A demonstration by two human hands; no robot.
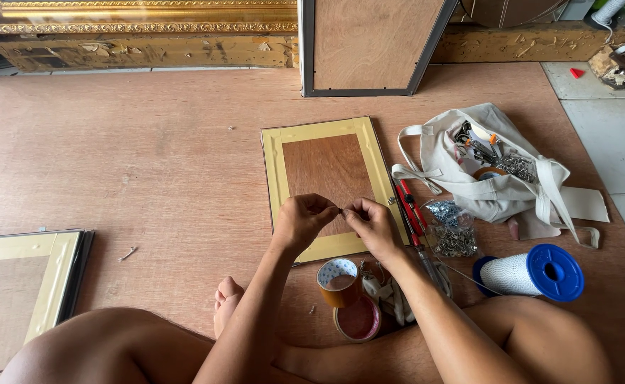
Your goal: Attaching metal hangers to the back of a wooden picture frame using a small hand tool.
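The person sits on a plywood floor (pixel 149 163), both hands meeting over the lower edge of a picture frame back (pixel 329 171) that lies flat in front of them. The left hand (pixel 302 219) and the right hand (pixel 371 222) are each closed in a fingertip pinch on a thin string (pixel 341 210), of which only a short stretch shows between them. A faint strand runs from under the right forearm toward a blue-ended spool of white cord (pixel 532 272) to the right.

Judgement: the string is light, limp and easily dropped; it is best held close to the working point, thumb against forefinger, as both hands have it. The frame back looks stiff and flat.

Nearby lie two tape rolls (pixel 348 299), red-handled pliers (pixel 412 210), a clear bag of small metal fittings (pixel 451 229) and an open canvas tool bag (pixel 490 167).
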